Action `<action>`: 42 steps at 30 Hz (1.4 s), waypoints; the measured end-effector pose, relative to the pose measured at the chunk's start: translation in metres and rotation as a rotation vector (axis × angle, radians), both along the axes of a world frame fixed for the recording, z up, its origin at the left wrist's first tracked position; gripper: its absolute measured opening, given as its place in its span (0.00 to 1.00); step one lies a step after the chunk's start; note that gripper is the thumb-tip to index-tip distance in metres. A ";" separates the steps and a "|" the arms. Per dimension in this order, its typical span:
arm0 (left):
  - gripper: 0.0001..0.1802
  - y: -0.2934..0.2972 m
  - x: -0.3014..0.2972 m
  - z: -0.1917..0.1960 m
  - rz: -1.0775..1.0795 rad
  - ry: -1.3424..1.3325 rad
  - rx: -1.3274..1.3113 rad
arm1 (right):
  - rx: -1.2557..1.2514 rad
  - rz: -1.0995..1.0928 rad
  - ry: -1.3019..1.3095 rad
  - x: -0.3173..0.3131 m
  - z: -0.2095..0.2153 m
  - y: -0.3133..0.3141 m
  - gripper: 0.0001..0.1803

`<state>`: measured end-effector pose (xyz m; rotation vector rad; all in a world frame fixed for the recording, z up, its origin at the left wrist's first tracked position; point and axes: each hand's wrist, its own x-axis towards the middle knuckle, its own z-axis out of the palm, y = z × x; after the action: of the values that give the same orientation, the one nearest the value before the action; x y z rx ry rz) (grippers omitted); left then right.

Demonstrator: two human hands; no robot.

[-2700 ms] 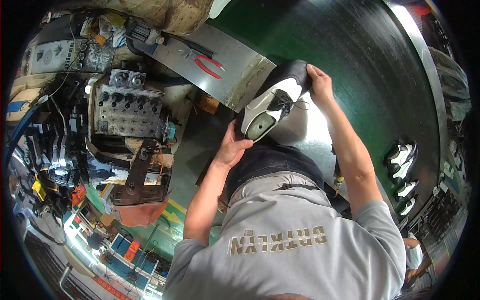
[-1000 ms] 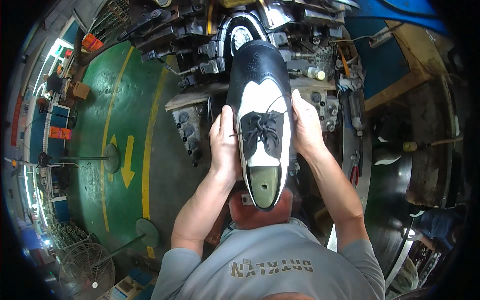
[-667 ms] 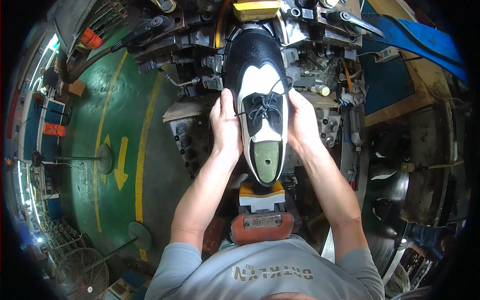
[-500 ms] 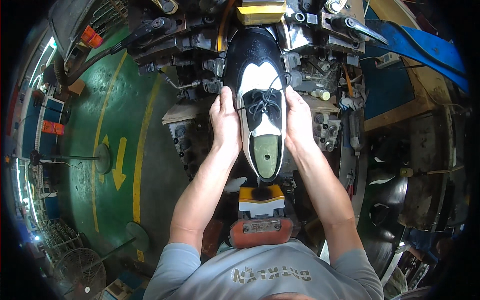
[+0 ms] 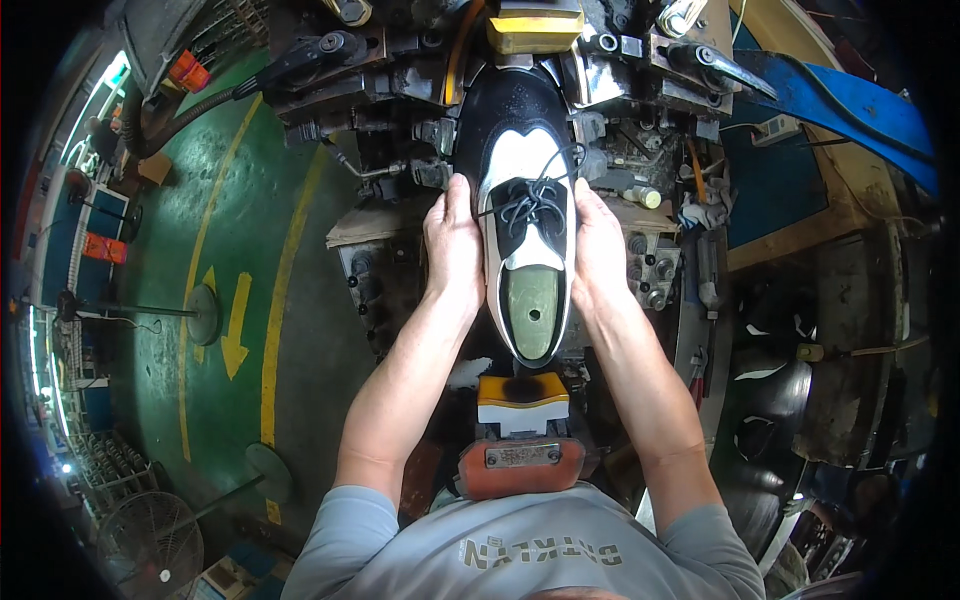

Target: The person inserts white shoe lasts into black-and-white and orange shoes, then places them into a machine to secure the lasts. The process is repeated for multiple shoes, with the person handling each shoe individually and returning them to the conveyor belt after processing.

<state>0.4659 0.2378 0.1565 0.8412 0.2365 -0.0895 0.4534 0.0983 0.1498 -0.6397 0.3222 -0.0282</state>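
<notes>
A black and white lace-up shoe [image 5: 533, 245] lies lengthwise between my hands, its toe pointing away from me among the machine's parts. Inside its opening sits a green shoe last [image 5: 535, 300] with a small hole in it. My left hand [image 5: 455, 240] presses along the shoe's left side, thumb up. On the opposite side my right hand [image 5: 602, 240] grips it the same way. The fingers reach down beside the sole and are partly hidden. Black laces [image 5: 530, 205] are tied over the tongue. A yellow pad [image 5: 537, 35] stands just beyond the toe.
Near the heel is a yellow pad with a dark patch [image 5: 523, 390], and closer to me an orange-red block [image 5: 522, 466]. Metal clamps and levers [image 5: 715, 65] flank the toe. A blue arm [image 5: 845, 110] extends at right. A fan [image 5: 150, 550] stands at lower left.
The view has shifted slightly, so the machine and shoe toe sit a little lower in the picture. Both hands keep their hold on the shoe.
</notes>
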 end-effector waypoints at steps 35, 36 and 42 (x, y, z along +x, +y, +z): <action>0.17 0.004 -0.001 -0.027 -0.030 -0.038 -0.135 | -0.001 0.013 -0.014 0.008 -0.021 0.003 0.08; 0.18 0.004 -0.001 -0.026 -0.034 -0.037 -0.143 | 0.000 0.002 -0.022 0.008 -0.022 0.003 0.08; 0.21 0.000 0.000 -0.028 0.043 0.008 -0.126 | -0.029 -0.073 -0.050 0.008 -0.023 0.005 0.10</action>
<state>0.4657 0.2379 0.1290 0.7098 0.2536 -0.0667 0.4609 0.1032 0.1273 -0.6553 0.2976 -0.1188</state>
